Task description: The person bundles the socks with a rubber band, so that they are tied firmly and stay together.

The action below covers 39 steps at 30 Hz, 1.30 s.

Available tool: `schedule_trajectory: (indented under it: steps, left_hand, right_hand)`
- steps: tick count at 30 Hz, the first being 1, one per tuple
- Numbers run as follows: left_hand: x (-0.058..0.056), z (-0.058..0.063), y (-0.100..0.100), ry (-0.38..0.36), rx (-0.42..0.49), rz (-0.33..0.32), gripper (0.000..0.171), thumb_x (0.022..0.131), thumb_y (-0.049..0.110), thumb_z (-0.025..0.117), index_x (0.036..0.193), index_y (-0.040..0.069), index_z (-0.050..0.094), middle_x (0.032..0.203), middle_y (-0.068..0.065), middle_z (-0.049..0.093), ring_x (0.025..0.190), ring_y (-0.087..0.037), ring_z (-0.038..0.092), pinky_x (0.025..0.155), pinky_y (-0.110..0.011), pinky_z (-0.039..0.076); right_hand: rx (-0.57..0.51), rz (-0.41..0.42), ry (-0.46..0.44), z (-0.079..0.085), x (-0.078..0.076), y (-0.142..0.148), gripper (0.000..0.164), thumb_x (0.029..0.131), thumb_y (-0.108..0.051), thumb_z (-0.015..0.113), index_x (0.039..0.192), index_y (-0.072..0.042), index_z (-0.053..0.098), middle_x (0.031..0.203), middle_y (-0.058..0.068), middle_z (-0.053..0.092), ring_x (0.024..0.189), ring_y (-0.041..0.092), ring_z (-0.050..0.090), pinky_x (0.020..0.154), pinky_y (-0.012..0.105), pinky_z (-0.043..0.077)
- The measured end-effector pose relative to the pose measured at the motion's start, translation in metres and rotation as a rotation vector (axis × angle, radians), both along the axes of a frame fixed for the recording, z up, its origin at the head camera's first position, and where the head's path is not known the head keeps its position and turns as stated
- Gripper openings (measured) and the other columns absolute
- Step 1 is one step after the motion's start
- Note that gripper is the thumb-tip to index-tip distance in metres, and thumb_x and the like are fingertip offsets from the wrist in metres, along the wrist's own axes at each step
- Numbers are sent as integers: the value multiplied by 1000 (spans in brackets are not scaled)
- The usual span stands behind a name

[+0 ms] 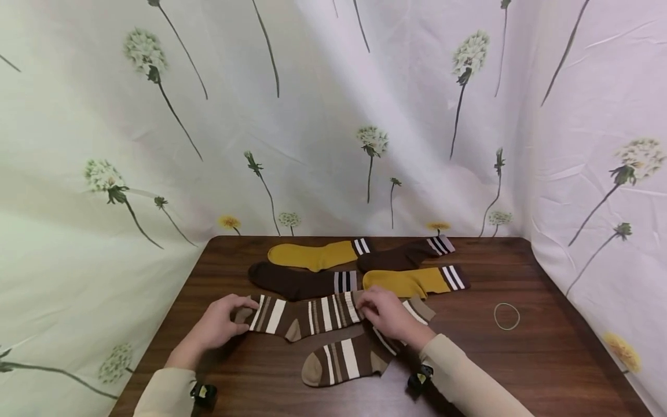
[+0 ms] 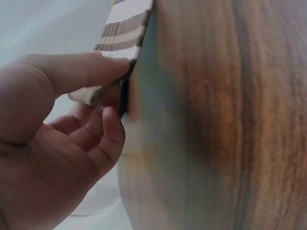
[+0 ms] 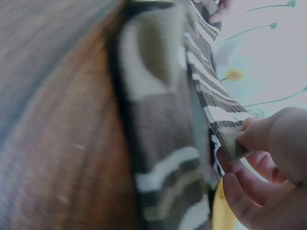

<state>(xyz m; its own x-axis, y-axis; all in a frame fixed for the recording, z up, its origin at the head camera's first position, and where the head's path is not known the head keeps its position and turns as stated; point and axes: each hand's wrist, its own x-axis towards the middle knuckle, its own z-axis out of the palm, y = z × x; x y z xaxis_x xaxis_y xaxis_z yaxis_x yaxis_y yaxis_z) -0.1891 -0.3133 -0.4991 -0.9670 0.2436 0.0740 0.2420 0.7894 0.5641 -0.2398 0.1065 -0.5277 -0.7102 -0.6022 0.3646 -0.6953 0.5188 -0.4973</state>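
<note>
A brown sock with white and tan stripes (image 1: pixel 325 314) stretches between my two hands in the head view. My left hand (image 1: pixel 223 320) pinches its tan toe end, thumb on one face and fingers on the other in the left wrist view. At the opposite end, my right hand (image 1: pixel 388 313) pinches the tan cuff (image 3: pixel 233 143) between thumb and fingers. A second striped sock (image 1: pixel 349 360) lies nearer to me, its toe to the left. My right hand and forearm partly cover its leg, and its cuff shows beyond the hand.
Behind lie two mustard socks (image 1: pixel 312 255) (image 1: pixel 406 282) and two dark brown socks (image 1: pixel 292 282) (image 1: pixel 398 256) with striped cuffs. A thin rubber band (image 1: pixel 506 317) rests on the wooden table (image 1: pixel 563 370) at right. A flower-print cloth (image 1: pixel 323 116) hangs behind and beside the table.
</note>
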Motion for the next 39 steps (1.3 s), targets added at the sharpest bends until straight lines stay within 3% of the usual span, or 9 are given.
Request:
schedule_trajectory:
  steps: [6,14,20,26,34,39]
  left_hand:
    - [1,11,4,-1,45,6,29,89,10,84,117,17,80,125,-9,73,118,-35,66,96,-53,53]
    - [6,22,14,-76,198,-74,24,94,13,80,117,16,79,125,-8,73,110,-24,65,85,-32,54]
    - [9,18,29,-127,321,-121,25,92,12,82,116,12,76,118,-10,73,89,-12,65,76,-27,54]
    - [15,10,45,-170,431,-155,31,88,10,85,117,5,75,106,-14,72,70,-8,56,60,-26,50]
    - [19,8,60,-178,501,-295,25,97,10,76,120,-1,76,116,-20,74,87,-5,65,74,-25,57]
    - [21,8,71,-172,514,-359,22,99,9,73,119,0,77,109,-17,75,87,-6,65,73,-25,57]
  right_hand:
    - [-59,-37,-68,14,-3,13,15,98,-2,71,109,-10,77,106,4,69,91,17,68,78,31,59]
    - [-114,-91,-119,24,-10,39,19,98,-2,72,112,-13,78,109,2,73,90,16,70,75,30,59]
    - [-140,-130,-169,26,-17,61,19,96,-1,73,107,-16,78,108,1,74,88,13,68,74,30,58]
    - [-157,-162,-173,28,-19,84,19,95,1,74,103,-16,79,105,1,75,84,10,66,70,28,55]
    - [-172,-123,-172,32,-28,112,22,96,4,71,103,-15,81,103,1,76,82,8,68,66,28,58]
    - [-107,-127,-175,36,-32,124,22,97,3,69,105,-14,81,106,3,77,85,9,69,71,29,58]
